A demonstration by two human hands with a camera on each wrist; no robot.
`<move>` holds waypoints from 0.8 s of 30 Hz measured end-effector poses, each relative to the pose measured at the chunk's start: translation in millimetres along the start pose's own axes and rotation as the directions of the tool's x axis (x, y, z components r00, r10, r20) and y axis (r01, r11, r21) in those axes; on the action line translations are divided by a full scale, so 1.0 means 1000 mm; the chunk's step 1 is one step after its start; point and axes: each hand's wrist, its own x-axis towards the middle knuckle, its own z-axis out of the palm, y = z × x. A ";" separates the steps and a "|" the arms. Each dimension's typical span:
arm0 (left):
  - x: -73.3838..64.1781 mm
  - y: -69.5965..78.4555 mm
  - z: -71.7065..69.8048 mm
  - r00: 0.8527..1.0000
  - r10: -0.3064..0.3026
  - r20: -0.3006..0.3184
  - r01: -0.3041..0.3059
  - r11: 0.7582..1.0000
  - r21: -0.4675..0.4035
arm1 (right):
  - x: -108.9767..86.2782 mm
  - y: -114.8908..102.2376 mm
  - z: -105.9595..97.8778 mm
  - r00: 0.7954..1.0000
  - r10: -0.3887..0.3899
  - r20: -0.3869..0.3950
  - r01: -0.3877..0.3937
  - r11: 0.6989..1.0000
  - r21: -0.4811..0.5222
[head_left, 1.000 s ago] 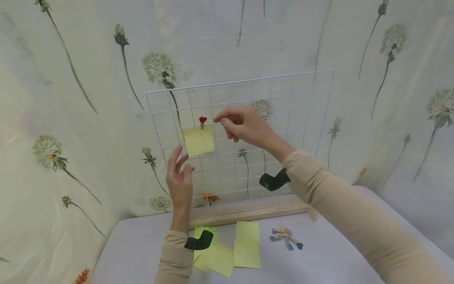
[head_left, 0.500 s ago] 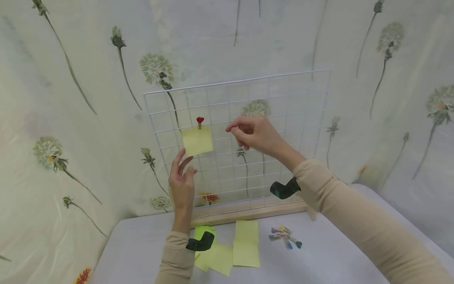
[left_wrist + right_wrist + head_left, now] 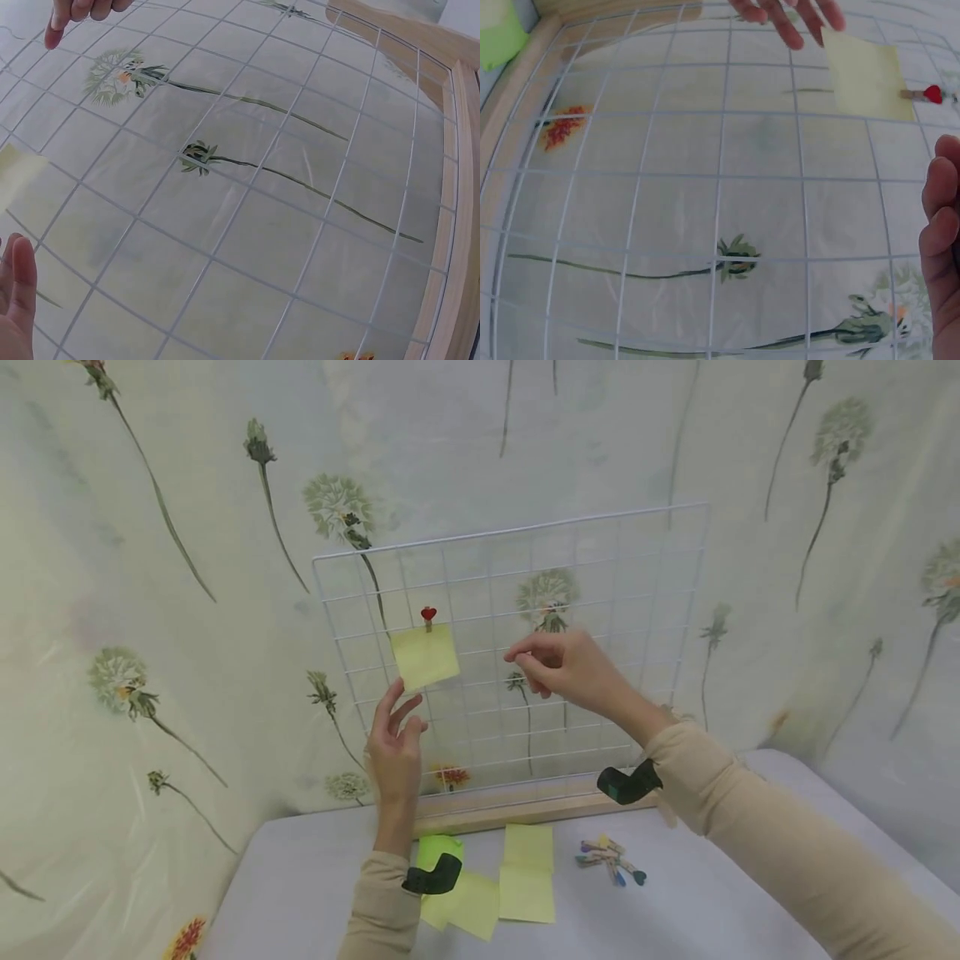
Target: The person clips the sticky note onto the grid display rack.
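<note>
A pale yellow sticky note (image 3: 425,657) hangs on a white wire grid (image 3: 510,532), fastened at its top edge by a small wooden clothespin with a red heart (image 3: 428,614). My left hand (image 3: 395,756) is just below it, fingers relaxed, with the index fingertip right at the note's lower left corner; the right wrist view shows the same note (image 3: 866,79) from the side. To the right, in front of the grid, my right hand (image 3: 577,668) hovers apart from the note. Its fingers are loosely bent and nothing shows between them.
The grid stands in a wooden base (image 3: 525,814) on a white-covered table (image 3: 300,877). Several yellow notes (image 3: 527,893) and a bright green one (image 3: 438,850) lie before it, partly behind the left wrist camera. Several heart clothespins (image 3: 611,860) are heaped to their right. Flower-printed sheeting hangs behind.
My right hand has drawn away from the clothespin, moving right and down. The left hand has risen slightly to the note's lower corner. The note stays clipped in place.
</note>
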 end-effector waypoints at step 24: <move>-0.016 -0.045 -0.001 0.999 -0.051 0.004 0.051 0.994 -0.098 | -0.053 0.040 0.021 0.999 0.030 0.012 -0.030 1.000 0.010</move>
